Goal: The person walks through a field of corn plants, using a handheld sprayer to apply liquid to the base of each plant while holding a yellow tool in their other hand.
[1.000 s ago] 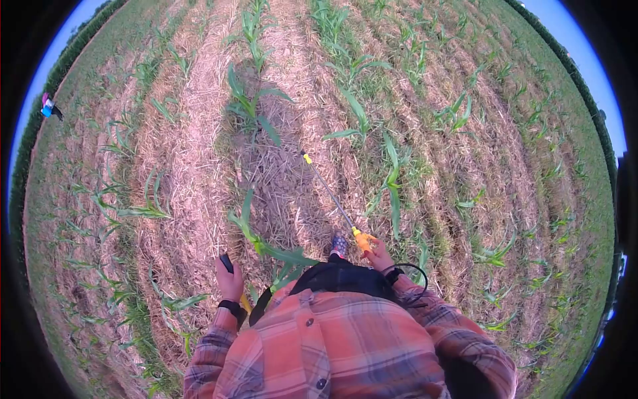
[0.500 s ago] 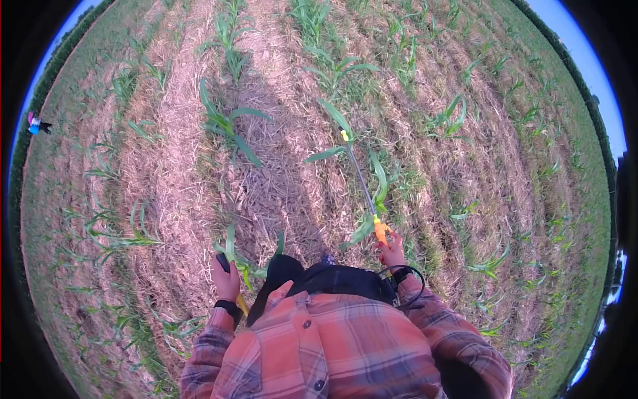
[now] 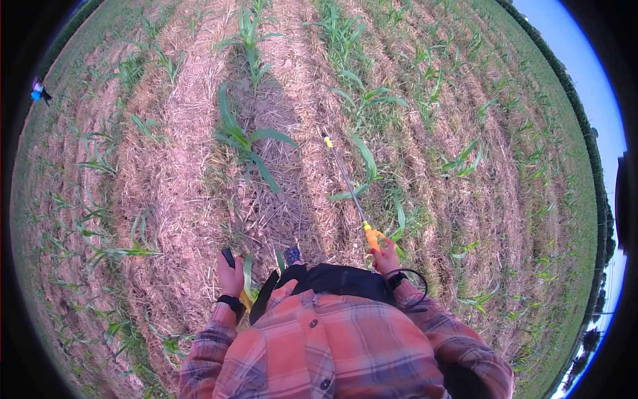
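My right hand (image 3: 385,258) grips the orange handle of a long thin spray wand (image 3: 345,183). The wand points forward and ends in a yellow tip over the straw between two rows of young corn. A black hose loops from the wand handle back past my right wrist. My left hand (image 3: 230,274) is closed around a black lever handle (image 3: 228,257) at my left side. A black watch sits on that wrist. I wear an orange plaid shirt with a black strap across the chest, and one shoe (image 3: 292,255) shows ahead of me.
Rows of young corn plants (image 3: 246,143) run away from me across dry straw-covered ground. My shadow lies along the strip in front. Another person (image 3: 38,90), very small, stands far off at the upper left by a tree line.
The view has advanced along the row as I walk. The wand tip has swung from the right-hand corn row back toward the left, over the straw strip. My left hand stays on the lever.
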Demonstrator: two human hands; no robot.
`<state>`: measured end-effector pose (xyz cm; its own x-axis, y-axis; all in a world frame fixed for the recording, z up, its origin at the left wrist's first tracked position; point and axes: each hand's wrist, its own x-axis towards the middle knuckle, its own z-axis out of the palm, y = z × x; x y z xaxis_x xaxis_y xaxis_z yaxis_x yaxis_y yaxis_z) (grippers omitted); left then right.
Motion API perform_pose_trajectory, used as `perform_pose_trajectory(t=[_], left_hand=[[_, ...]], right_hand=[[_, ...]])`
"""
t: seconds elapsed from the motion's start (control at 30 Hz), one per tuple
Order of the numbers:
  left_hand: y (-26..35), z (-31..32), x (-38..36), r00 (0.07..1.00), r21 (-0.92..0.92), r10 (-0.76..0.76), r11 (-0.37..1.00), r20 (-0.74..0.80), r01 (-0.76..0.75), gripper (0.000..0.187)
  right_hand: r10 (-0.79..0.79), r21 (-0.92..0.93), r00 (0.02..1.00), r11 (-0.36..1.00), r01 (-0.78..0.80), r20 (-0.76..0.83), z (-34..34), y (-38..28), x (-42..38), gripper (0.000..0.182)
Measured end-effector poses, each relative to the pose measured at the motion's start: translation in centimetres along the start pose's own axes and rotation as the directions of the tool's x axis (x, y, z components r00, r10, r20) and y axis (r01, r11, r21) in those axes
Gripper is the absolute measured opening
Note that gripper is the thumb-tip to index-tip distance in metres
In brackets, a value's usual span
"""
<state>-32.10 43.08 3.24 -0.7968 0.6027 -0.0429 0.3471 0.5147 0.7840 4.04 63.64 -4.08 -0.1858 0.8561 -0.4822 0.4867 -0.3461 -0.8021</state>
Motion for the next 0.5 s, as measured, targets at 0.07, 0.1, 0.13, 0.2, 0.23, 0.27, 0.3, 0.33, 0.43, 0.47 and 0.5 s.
perform_pose_trajectory(t=[0.07,0.1,0.13,0.2,0.23,0.27,0.3,0.33,0.43,0.47,0.5], left_hand=[[-0.7,-0.8,1.2,1.000,0.015,-0.006,1.000,-0.025,0.006,0.028],[-1.2,-0.9,1.8,0.999,0.025,0.019,1.000,-0.036,-0.019,0.028],[-1.6,-1.1,2.3,0.998,0.036,0.045,0.998,-0.045,-0.043,0.028],[-1.6,-1.4,3.0,0.999,0.004,-0.007,1.000,-0.043,0.008,0.028],[-1.4,-1.5,3.4,0.998,-0.029,-0.051,0.998,-0.039,0.050,0.028],[-1.2,-1.7,3.8,0.998,-0.029,-0.052,0.998,-0.043,0.051,0.028],[-1.1,-1.8,4.3,0.998,-0.018,-0.025,1.000,-0.059,0.024,0.028],[-1.0,-1.9,4.7,0.997,-0.005,0.002,1.000,-0.074,-0.003,0.028],[-0.8,-1.8,6.0,0.998,-0.011,-0.050,0.999,-0.049,0.049,0.029],[-1.0,-1.6,6.5,0.997,-0.010,-0.052,0.999,-0.053,0.051,0.029],[-1.1,-1.4,6.9,0.996,-0.044,-0.065,0.997,-0.056,0.063,0.030]], right_hand=[[-0.053,0.017,0.993,0.999,0.051,0.105,1.8,-2.0,1.3,0.054],[-0.052,0.012,0.993,0.999,0.051,0.110,2.4,-2.5,1.8,0.054],[-0.083,-0.026,0.989,0.996,0.086,0.122,3.1,-3.0,2.3,0.054],[-0.143,-0.100,0.978,0.982,0.159,0.151,4.4,-3.8,3.3,0.054],[-0.045,-0.062,0.980,0.996,0.058,0.192,4.6,-7.6,2.1,0.054],[-0.047,-0.063,0.980,0.996,0.061,0.195,5.1,-8.6,1.9,0.054],[-0.065,-0.001,0.985,0.998,0.066,0.160,5.5,-9.3,2.0,0.046],[-0.080,0.062,0.989,0.995,0.073,0.125,5.8,-9.8,2.2,0.040],[-0.105,0.028,0.967,0.994,0.101,0.233,6.3,-8.5,4.8,0.048],[-0.106,0.028,0.966,0.994,0.103,0.237,6.4,-7.9,6.1,0.048],[-0.087,-0.025,0.950,0.995,0.099,0.300,6.5,-7.9,7.1,0.051]])
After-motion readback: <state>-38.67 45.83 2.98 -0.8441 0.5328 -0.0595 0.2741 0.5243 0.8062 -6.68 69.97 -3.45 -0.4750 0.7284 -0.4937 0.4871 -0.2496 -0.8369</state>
